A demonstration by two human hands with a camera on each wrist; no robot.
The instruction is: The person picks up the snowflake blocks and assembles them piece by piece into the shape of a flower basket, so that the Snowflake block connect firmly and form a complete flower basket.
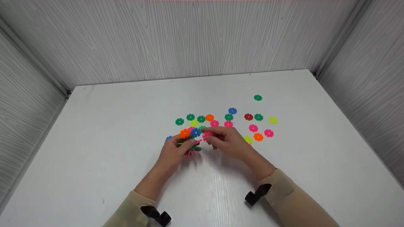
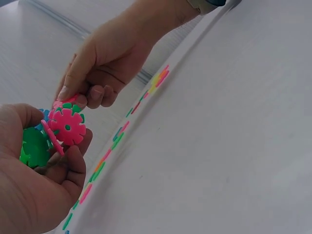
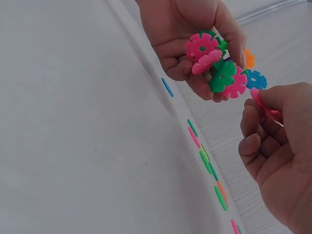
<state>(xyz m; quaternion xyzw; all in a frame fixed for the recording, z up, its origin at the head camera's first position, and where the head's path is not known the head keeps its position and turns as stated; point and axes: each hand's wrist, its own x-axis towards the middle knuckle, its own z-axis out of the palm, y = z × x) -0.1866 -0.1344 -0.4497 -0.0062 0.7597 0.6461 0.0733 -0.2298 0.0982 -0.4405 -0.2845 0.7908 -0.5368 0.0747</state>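
Note:
My left hand (image 1: 172,153) grips a cluster of interlocked plastic snowflake discs, in pink, green, blue and orange. Its blue disc (image 1: 195,132) and orange disc (image 1: 184,133) stick out at the far side in the head view. Green (image 3: 223,76) and pink discs (image 3: 202,45) of the cluster show in the right wrist view. Between thumb and fingers my right hand (image 1: 230,142) pinches a single pink disc (image 3: 258,99), close beside the cluster's blue disc. Whether the two touch I cannot tell. The left fingers partly hide the cluster's underside.
Loose discs lie flat on the white table (image 1: 94,142) beyond and right of the hands, among them a dark red disc (image 1: 248,117), a yellow disc (image 1: 273,120) and a far green disc (image 1: 258,97). Grey wood-grain panels (image 1: 195,37) surround the table's back and sides.

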